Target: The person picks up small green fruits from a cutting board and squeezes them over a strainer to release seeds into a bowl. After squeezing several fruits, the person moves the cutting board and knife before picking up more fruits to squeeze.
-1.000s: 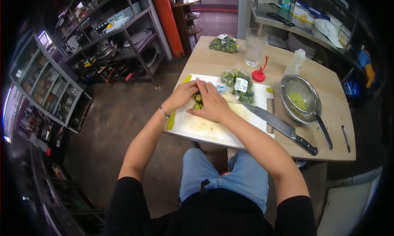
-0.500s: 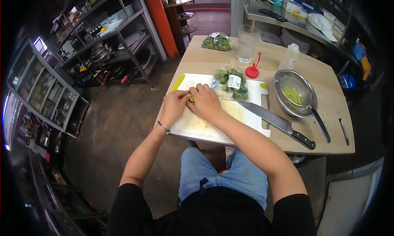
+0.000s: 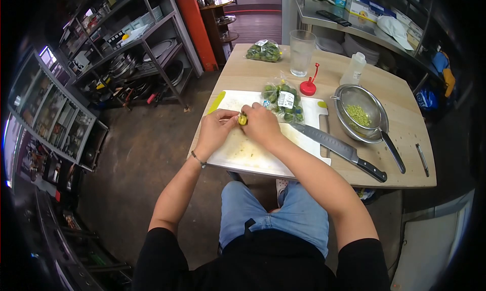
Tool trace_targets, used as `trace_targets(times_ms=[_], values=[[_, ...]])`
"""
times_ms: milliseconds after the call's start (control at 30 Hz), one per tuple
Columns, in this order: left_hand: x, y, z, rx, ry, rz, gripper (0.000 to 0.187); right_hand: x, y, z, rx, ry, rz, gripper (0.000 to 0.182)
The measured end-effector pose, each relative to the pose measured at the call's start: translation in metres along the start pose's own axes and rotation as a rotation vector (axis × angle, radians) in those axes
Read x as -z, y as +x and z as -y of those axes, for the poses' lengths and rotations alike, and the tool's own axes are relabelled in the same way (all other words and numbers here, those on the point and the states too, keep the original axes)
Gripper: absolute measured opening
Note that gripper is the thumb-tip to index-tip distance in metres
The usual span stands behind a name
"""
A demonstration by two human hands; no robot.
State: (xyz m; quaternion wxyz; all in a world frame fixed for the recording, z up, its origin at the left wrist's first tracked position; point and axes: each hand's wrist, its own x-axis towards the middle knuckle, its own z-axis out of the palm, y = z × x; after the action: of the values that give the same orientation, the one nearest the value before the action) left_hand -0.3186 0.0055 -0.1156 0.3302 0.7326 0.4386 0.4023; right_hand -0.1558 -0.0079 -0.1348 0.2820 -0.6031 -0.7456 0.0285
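Note:
My right hand (image 3: 262,125) has its fingers curled round a small lime (image 3: 243,120) with a yellowish face, held just above the white cutting board (image 3: 238,146). From the other side, my left hand (image 3: 216,131) pinches at the lime's edge with thumb and forefinger. Right behind my right hand, a clear labelled bag of small green limes (image 3: 281,99) lies on the board. A large kitchen knife (image 3: 331,143) rests on the board's right side, its black handle over the table.
A metal strainer (image 3: 358,106) with pale green bits sits in a steel bowl at right. Behind stand a plastic jug (image 3: 302,55), a red cap with spout (image 3: 308,87), a squeeze bottle (image 3: 354,69) and another green-filled bag (image 3: 264,51). A pen (image 3: 422,159) lies far right.
My hands have parted slightly and the lime has turned, its yellowish face showing more between them. The view has shifted a little; the knife and bags stay in place.

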Motion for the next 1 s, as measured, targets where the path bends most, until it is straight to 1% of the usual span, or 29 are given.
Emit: trace_targets(times_ms=[67,100,167,200,267,300,333,400,433,467,533,567,600,633,667,733,767,833,900,933,967,1000], values=[[0.001,0.001,-0.002,-0.010,0.002,-0.018,0.023,-0.002,0.006,-0.011,0.069,0.213,-0.240,0.022],[0.002,0.001,-0.004,-0.021,0.032,-0.024,0.023,0.006,0.010,-0.011,0.070,0.212,-0.239,0.022],[0.001,0.001,-0.004,-0.033,0.063,-0.029,0.023,0.028,0.015,-0.006,-0.279,0.593,-0.081,0.022],[0.000,0.001,-0.003,-0.038,0.067,-0.022,0.022,0.030,0.017,-0.009,-0.279,0.593,-0.081,0.022],[-0.002,0.003,-0.001,-0.045,0.071,-0.016,0.022,0.035,0.019,-0.018,-0.298,0.717,-0.051,0.024],[-0.002,0.004,0.000,-0.099,0.125,-0.020,0.022,0.042,0.019,-0.021,-0.350,0.848,0.047,0.024],[-0.002,0.005,0.000,-0.151,0.179,-0.024,0.022,0.046,0.017,-0.022,-0.349,0.848,0.047,0.024],[-0.002,0.009,0.000,-0.139,0.171,0.003,0.025,0.058,0.013,-0.025,-0.545,1.262,0.135,0.020],[-0.003,0.010,0.000,-0.125,0.161,0.032,0.028,0.068,0.011,-0.026,-0.608,1.385,0.173,0.016],[-0.006,0.012,0.002,-0.127,0.160,0.039,0.028,0.072,0.010,-0.032,-0.613,1.386,0.167,0.016],[-0.013,0.016,0.003,-0.221,0.295,0.130,0.045,0.084,0.006,-0.041,-0.683,1.770,0.170,0.016],[-0.016,0.017,0.004,-0.227,0.289,0.140,0.045,0.091,0.001,-0.047,-0.675,1.845,0.184,0.018],[-0.020,0.016,-0.002,-0.214,0.355,0.202,0.056,0.103,-0.007,-0.049,-0.686,1.842,0.163,0.018],[-0.025,0.015,-0.007,-0.205,0.417,0.269,0.067,0.116,-0.017,-0.053,-0.646,1.895,0.157,0.019],[-0.030,0.013,-0.010,-0.218,0.400,0.296,0.067,0.130,-0.030,-0.058,-0.610,1.945,0.144,0.019],[-0.038,0.009,-0.014,-0.229,0.495,0.327,0.083,0.165,-0.066,-0.070,-0.535,1.941,0.073,0.019],[-0.042,0.008,-0.014,-0.250,0.549,0.335,0.090,0.184,-0.088,-0.076,-0.546,1.916,0.018,0.018],[-0.052,0.005,-0.013,-0.258,0.616,0.321,0.085,0.216,-0.143,-0.091,-0.588,1.866,-0.094,0.018],[-0.058,0.007,-0.007,-0.333,0.616,0.286,0.072,0.245,-0.206,-0.101,-0.644,1.667,-0.321,0.016],[-0.059,0.007,-0.013,-0.327,0.599,0.289,0.068,0.253,-0.239,-0.111,-0.626,1.617,-0.368,0.017],[-0.060,0.011,-0.006,-0.320,0.611,0.293,0.065,0.260,-0.273,-0.119,-0.652,1.546,-0.432,0.030],[-0.061,0.018,-0.006,-0.272,0.592,0.332,0.068,0.267,-0.303,-0.120,-0.674,1.479,-0.490,0.049]])
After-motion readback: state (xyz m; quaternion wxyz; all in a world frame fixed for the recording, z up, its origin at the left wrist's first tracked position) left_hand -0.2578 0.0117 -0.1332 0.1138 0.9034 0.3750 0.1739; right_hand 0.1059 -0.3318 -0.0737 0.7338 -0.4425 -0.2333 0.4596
